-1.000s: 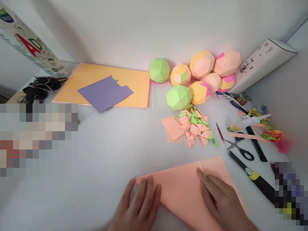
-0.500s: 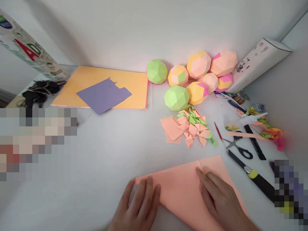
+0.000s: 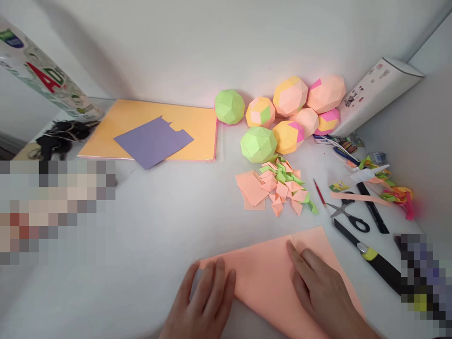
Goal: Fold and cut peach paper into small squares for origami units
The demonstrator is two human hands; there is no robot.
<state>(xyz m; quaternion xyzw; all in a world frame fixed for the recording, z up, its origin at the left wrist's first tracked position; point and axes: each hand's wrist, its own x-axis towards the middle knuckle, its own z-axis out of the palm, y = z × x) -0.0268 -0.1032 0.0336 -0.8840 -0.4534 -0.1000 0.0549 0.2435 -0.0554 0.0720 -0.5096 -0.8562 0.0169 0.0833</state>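
A folded peach paper sheet [image 3: 268, 278] lies on the white table at the bottom centre. My left hand [image 3: 205, 306] rests flat on its left corner, fingers stretched out and together. My right hand [image 3: 321, 294] lies flat on the sheet's right half, its index fingertip pressing at the fold edge near the sheet's top. Neither hand grips anything.
Small folded peach and green paper pieces [image 3: 277, 186] sit beyond the sheet. Several paper polyhedron balls [image 3: 282, 117] are stacked at the wall. Scissors [image 3: 348, 216], a black utility knife [image 3: 370, 256] and pens lie right. An orange paper pad [image 3: 197, 127] with a purple sheet [image 3: 153, 141] lies left.
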